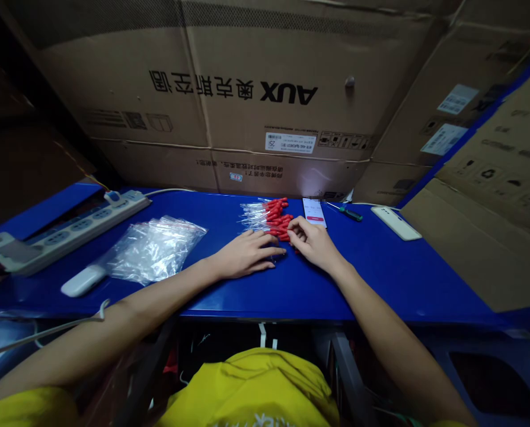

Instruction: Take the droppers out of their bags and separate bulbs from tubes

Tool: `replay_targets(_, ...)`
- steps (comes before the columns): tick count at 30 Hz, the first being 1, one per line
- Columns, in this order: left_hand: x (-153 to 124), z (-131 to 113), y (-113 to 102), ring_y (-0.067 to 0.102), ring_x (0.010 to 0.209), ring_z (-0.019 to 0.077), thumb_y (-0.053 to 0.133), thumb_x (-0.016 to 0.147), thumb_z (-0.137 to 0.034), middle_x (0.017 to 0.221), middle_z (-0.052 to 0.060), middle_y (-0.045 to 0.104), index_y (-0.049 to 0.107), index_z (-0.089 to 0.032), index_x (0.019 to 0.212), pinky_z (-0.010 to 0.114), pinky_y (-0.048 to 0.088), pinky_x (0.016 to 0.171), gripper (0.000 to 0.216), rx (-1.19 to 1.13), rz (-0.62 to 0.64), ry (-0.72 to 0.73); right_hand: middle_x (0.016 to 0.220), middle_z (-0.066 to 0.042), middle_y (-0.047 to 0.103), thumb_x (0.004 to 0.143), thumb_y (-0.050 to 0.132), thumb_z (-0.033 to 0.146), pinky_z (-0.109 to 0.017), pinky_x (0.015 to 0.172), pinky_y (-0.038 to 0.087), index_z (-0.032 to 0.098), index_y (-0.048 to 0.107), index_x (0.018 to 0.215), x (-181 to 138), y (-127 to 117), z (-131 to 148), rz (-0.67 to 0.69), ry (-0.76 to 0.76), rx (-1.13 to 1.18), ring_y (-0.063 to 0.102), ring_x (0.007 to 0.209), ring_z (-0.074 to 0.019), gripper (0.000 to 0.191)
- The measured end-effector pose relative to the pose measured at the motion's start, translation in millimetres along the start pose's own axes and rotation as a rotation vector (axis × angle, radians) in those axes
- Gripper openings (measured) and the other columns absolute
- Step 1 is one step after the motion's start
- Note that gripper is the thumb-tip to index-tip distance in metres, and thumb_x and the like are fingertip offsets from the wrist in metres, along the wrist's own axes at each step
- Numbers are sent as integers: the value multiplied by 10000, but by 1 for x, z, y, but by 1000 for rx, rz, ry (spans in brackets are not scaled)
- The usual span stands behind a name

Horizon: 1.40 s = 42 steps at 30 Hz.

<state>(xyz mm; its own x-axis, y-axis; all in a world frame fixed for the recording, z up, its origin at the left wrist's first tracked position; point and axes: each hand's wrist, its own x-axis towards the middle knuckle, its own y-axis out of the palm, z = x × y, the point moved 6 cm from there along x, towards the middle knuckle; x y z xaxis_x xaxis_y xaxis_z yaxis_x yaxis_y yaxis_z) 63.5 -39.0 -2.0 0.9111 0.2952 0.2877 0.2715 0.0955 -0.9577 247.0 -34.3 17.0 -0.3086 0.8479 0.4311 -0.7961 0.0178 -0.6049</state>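
Note:
A pile of small slim tools with red handles (279,219) and clear or silvery shafts lies in the middle of the blue table, handles pointing right. My left hand (247,254) rests palm down at the pile's near side, fingers stretched out and partly covering the nearest pieces. On the right, my right hand (313,242) has thumb and forefinger pinched together at the handle ends. Whatever sits between those fingertips is too small to make out. A bit of red shows beneath this hand.
Clear plastic bags (156,249) lie left of my left hand, beside a white rounded device (83,280) and a power strip (80,228). Behind my right hand are a lit phone (313,212) and a green screwdriver (350,213). A pale phone (396,223) lies right. Cardboard (247,118) walls the back.

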Motion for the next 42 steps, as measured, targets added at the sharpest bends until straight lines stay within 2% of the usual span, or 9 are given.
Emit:
replay_targets(4, 4, -4, 1, 587, 1305, 279, 468, 1122, -452, 1454, 125, 631, 557, -282, 1531, 388, 447, 1010, 452, -4, 39, 63, 757, 24, 658, 1034, 532, 299, -229, 557, 530, 243, 554, 1032, -1, 9, 1, 95, 51, 100, 684, 585, -133, 61)
replay_targets(7, 2, -1, -1, 617, 1244, 276, 478, 1116, -465, 1436, 143, 635, 613, -222, 1429, 395, 469, 991, 419, -14, 1, 29, 742, 36, 659, 1046, 529, 316, -222, 543, 547, 245, 543, 1048, -2, 16, 1, 160, 88, 135, 703, 561, -135, 72)
replay_targets(10, 0, 2, -3, 649, 1145, 265, 494, 1107, -491, 1345, 147, 670, 639, -169, 1311, 396, 499, 971, 408, -30, -58, -18, 757, 32, 670, 1054, 520, 314, -225, 572, 561, 242, 535, 1053, -2, 20, 1, 157, 92, 144, 724, 586, -138, 73)
replay_targets(16, -2, -1, -6, 662, 1050, 240, 529, 1097, -479, 1238, 125, 699, 644, -167, 1240, 366, 517, 907, 362, 58, -141, -1, 715, 43, 645, 1064, 515, 339, -236, 584, 556, 248, 531, 1054, 1, 21, 0, 130, 79, 205, 698, 575, -136, 92)
replay_targets(20, -3, -4, -15, 647, 936, 219, 562, 1091, -413, 1093, 90, 717, 656, -178, 1130, 349, 491, 817, 255, 211, -265, 13, 792, 20, 650, 1048, 543, 332, -250, 606, 568, 251, 533, 1035, 2, 19, -4, 62, 84, 153, 726, 646, -150, 83)
replay_targets(25, -4, 2, -31, 642, 1047, 256, 589, 1079, -340, 1194, 125, 719, 637, -154, 1214, 370, 476, 831, 235, 340, -422, -142, 837, 6, 666, 1045, 551, 319, -266, 643, 580, 243, 552, 1051, 1, 25, -4, 92, 88, 196, 750, 692, -160, 77)
replay_targets(30, 0, 11, -24, 643, 1078, 270, 531, 1102, -325, 1194, 125, 730, 652, -156, 1234, 404, 472, 895, 246, 376, -301, -207, 821, -2, 684, 1033, 572, 286, -267, 660, 548, 229, 599, 1078, 2, 19, 1, 22, 10, 62, 693, 690, -150, 78)
replay_targets(36, 3, 15, -15, 634, 915, 236, 399, 1127, -224, 987, 104, 714, 642, -147, 1097, 373, 484, 835, 256, 329, -170, -275, 1060, -67, 767, 1021, 615, 268, -300, 724, 581, 221, 682, 1195, 1, 17, 16, -35, -154, -31, 676, 753, -156, 192)
replay_targets(42, 5, 9, -10, 634, 893, 224, 367, 1120, -173, 975, 105, 682, 582, -145, 1045, 327, 520, 800, 229, 197, -95, -285, 1097, -84, 804, 1015, 686, 309, -368, 913, 609, 230, 758, 1144, 1, 20, 22, -66, -220, -76, 754, 991, -231, 168)
